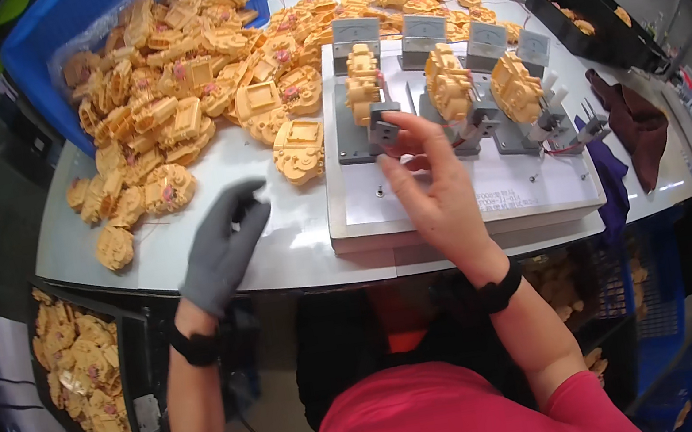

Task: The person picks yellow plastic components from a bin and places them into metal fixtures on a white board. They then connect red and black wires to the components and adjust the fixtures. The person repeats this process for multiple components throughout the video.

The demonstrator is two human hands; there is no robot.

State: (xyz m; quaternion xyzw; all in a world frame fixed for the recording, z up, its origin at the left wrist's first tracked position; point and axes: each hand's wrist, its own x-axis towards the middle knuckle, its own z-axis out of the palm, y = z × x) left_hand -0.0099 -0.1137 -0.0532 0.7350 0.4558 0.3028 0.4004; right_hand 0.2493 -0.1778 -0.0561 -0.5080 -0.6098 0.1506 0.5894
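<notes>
My right hand [441,193] is bare, its index finger and thumb closed about a small dark grey block [383,124] on the leftmost station of a test fixture. Just behind that block, a yellow-orange plastic part [362,84] stands upright in the station. Similar parts stand in the middle station [448,80] and the right one [517,88]. On my left hand [225,247] is a grey glove; it hovers over the table's front, thumb and fingers apart around nothing. Closest to it on the table, between my hands, lies a loose yellow-orange part [299,151].
A large pile of plastic parts [175,89] spills from a blue bin [30,75] at the far left. Analog meters [424,28] line the fixture's back. A black tray [595,27] and a brown cloth [638,123] are on the right. Another filled crate [82,363] sits below left.
</notes>
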